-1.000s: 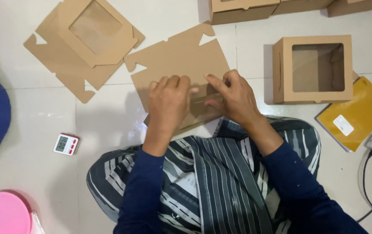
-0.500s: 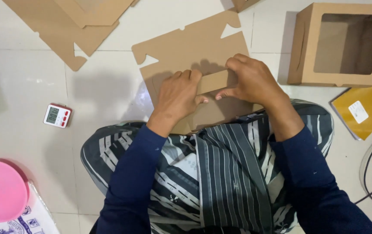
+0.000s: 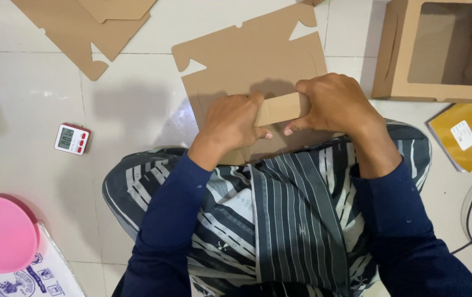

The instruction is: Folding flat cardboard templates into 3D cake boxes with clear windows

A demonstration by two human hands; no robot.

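home floor used as a box-folding workspace: white tiled floor (image 3: 38, 99), stacked flat cardboard blanks (image 3: 82, 27), assembled window box (image 3: 439, 49), small digital timer (image 3: 72, 138), pink plastic bowl (image 3: 2, 234).

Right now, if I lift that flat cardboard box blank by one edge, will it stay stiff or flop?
The cardboard box blank will probably bend along its crease lines, since a flap already folds up between the left hand and right hand. It looks thin and flat, so likely light. Lying flat on the smooth tile floor, it may slide when pushed.
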